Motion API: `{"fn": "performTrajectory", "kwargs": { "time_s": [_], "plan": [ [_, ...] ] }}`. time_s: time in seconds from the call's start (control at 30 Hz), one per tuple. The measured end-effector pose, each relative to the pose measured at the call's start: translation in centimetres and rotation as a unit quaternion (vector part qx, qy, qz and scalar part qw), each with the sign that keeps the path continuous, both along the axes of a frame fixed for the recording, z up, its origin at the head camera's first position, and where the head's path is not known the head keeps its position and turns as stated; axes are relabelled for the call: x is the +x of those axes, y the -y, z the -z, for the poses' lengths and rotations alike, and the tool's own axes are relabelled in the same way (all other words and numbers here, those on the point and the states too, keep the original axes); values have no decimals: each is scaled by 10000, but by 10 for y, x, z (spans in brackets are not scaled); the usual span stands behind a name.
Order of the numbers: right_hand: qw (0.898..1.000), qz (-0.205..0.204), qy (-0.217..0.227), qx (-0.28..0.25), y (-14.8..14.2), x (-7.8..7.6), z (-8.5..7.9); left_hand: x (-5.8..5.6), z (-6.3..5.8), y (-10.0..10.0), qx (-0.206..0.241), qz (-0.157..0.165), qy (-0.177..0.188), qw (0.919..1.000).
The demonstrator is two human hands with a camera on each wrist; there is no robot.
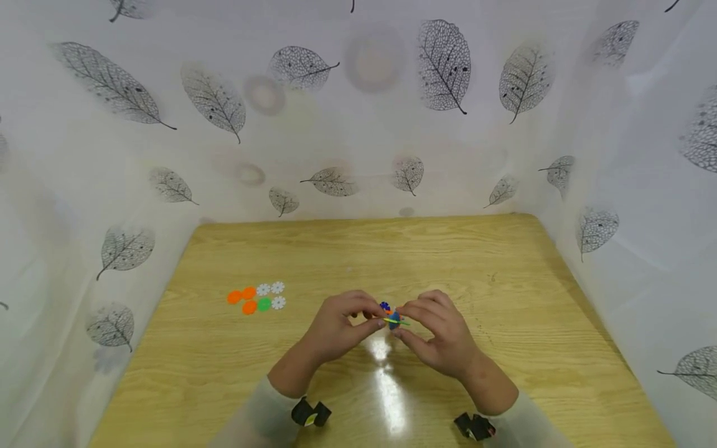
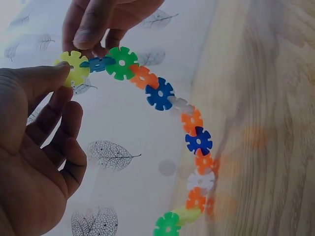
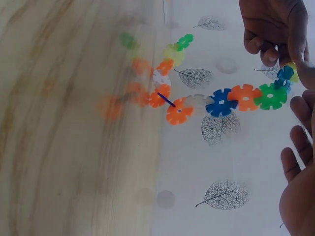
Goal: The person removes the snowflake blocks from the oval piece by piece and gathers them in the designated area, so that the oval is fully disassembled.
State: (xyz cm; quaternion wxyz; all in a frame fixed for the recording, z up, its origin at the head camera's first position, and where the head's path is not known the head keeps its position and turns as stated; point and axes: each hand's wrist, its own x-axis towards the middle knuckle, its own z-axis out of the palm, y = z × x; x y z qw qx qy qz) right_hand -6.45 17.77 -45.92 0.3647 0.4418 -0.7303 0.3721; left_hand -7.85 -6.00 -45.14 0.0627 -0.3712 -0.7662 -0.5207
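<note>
A chain of notched plastic discs (snowflake-style linking pieces) hangs in an arc from both hands, in orange, blue, white, green and yellow. My left hand (image 1: 348, 326) pinches the yellow disc (image 2: 78, 73) at its end between thumb and fingers. Slotted into that is a blue disc (image 2: 97, 64), seen nearly edge-on. My right hand (image 1: 445, 336) grips the chain at this blue disc, fingertips close behind it in the left wrist view. Beyond come a green disc (image 3: 270, 96), an orange disc (image 3: 244, 98) and another blue disc (image 3: 221, 102). In the head view, the hands hide most of the chain.
Loose discs lie in a group on the wooden table (image 1: 302, 255), left of my hands: orange discs (image 1: 249, 307), a green disc (image 1: 264, 304) and white discs (image 1: 277, 287). A leaf-printed curtain (image 1: 358, 137) surrounds the table's back and sides.
</note>
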Motion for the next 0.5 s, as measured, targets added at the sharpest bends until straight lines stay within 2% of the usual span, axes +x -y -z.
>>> {"fn": "performTrajectory", "kwargs": {
  "time_s": [0.1,0.2,0.5],
  "plan": [
    [9981,107,532,289,-2,1,4,1,-1,2,112,-5,-22,9999],
    [9959,162,741,491,-3,1,7,2,-1,3,263,49,-51,9996],
    [9993,31,209,319,5,0,7,8,-5,7,379,38,-73,9992]
  ]
}}
